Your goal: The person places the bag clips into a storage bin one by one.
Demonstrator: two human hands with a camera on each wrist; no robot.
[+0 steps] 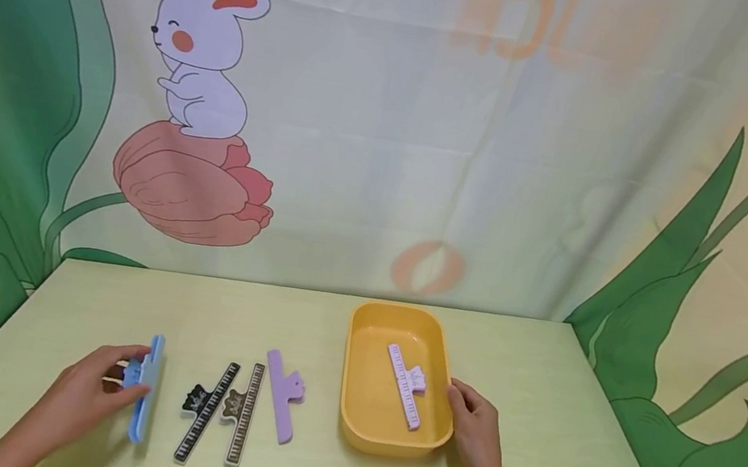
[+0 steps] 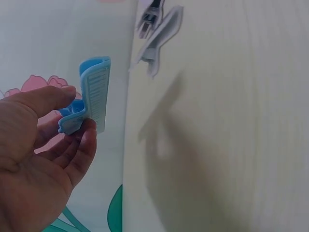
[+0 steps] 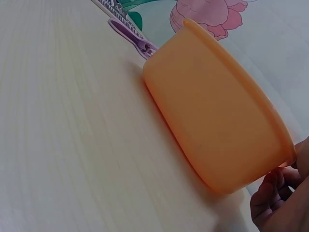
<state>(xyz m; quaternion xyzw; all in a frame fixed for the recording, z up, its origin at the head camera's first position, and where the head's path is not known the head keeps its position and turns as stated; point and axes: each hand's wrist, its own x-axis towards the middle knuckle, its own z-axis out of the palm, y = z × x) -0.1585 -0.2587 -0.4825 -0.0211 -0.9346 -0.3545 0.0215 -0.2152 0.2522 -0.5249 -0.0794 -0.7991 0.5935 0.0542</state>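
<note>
Only in the head view we see a pale clip (image 1: 404, 386) inside the yellow basin (image 1: 361, 407), left hand (image 1: 81, 387), lower left, pinching a blue clip (image 1: 141, 413), right hand (image 1: 478, 434) gripping the basin's rim

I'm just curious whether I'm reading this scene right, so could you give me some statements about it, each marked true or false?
1. The left hand holds a blue clip. True.
2. The right hand touches the yellow bin. True.
3. The yellow bin holds three clips. False: it holds one, a pale clip.
4. The plain purple clip lies inside the yellow bin. False: it lies on the table, to the left of the bin.
5. The black clip lies nearer the left hand than the plain purple clip does. True.
</note>
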